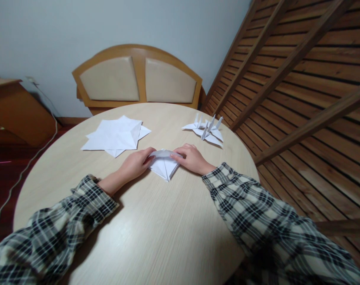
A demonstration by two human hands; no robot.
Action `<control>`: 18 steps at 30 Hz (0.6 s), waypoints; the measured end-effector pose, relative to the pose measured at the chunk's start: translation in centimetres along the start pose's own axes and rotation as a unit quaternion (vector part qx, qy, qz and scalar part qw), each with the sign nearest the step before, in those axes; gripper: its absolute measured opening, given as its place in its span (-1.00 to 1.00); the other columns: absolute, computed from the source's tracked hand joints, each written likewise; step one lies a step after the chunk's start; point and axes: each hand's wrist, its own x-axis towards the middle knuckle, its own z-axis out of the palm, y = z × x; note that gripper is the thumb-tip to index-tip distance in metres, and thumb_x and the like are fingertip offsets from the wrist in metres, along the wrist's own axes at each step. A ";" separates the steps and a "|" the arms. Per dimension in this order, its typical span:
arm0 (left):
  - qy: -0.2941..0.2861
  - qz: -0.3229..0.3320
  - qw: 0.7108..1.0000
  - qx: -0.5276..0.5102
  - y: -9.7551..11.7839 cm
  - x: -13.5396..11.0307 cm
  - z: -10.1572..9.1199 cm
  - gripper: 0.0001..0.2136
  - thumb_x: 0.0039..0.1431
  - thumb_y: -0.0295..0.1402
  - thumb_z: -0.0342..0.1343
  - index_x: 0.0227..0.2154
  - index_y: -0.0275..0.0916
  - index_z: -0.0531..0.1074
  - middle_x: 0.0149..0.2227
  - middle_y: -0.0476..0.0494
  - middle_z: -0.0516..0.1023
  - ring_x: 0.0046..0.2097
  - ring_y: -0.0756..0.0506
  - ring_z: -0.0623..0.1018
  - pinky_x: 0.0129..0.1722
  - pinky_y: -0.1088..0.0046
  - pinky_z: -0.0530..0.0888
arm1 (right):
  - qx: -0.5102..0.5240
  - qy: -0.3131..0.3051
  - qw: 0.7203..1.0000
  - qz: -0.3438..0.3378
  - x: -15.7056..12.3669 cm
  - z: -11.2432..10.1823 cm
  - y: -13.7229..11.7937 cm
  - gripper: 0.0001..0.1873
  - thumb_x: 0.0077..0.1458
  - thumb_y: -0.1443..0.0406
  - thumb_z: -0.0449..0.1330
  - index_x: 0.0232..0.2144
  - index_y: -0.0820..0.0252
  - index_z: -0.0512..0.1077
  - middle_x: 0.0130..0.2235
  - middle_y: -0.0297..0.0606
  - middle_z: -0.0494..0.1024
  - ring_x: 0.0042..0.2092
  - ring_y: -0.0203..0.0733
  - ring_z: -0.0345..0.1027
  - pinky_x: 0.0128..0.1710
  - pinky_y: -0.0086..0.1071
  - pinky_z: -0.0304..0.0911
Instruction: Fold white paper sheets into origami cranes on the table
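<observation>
A folded white paper piece [164, 166], diamond-shaped with creases, lies on the round light-wood table [156, 229] near its middle. My left hand [136, 163] pinches the paper's upper left corner with closed fingers. My right hand [191, 157] presses and grips the upper right corner, fingers curled onto a raised flap. Both arms wear plaid sleeves.
A fanned stack of white paper sheets [116, 135] lies at the table's back left. Two or three finished paper cranes [207, 129] sit at the back right. A padded wooden chair back [137, 77] stands behind the table. Slatted wooden frames [301, 91] lean at the right.
</observation>
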 end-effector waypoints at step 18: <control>0.012 -0.040 0.999 -0.035 0.1 0.3 0.2 -0.83 0.30 -0.33 -0.11 -0.43 -0.17 0.21 -0.52 -0.04 0.36 -0.48 -0.07 0.37 -0.46 0.39 0.21 | 0.002 0.023 0.999 0.022 0.3 0.9 0.2 -0.69 0.25 0.25 0.08 -0.53 0.17 0.40 -0.48 -0.31 0.45 -0.35 -0.22 0.25 -0.27 -0.34 0.07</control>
